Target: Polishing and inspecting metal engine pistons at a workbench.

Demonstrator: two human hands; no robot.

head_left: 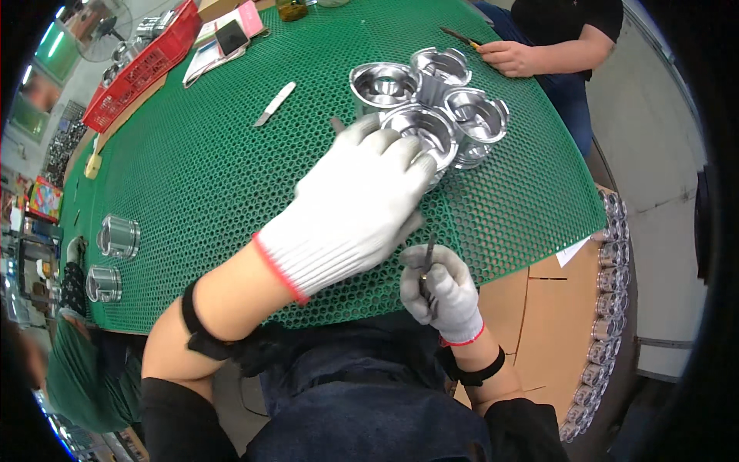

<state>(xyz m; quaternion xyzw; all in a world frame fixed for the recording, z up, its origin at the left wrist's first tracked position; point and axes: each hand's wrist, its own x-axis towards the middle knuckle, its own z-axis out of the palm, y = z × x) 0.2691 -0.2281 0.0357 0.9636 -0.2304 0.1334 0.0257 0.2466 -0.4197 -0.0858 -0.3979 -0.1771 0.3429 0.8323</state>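
My left hand [362,196], in a white knit glove with grey palm, reaches across to a group of shiny metal pistons. Its fingers curl down over the near rim of the closest piston [435,132], and their tips are partly hidden. Behind and beside that one stand more pistons, one at the back left [382,86], one at the back [443,65] and one at the right [481,115]. Close to the table's front edge, my gloved right hand [446,289] is closed around a slim dark hand tool [429,254] pointing upward; its exact kind is unclear.
Green perforated matting [231,162] covers the table. A white-handled knife [275,104] lies on it; two pistons [118,236] stand far left. At the back are a red crate [142,73] and a phone [231,37]. Co-workers sit right, a hand [508,58] holding a tool, and left [85,377].
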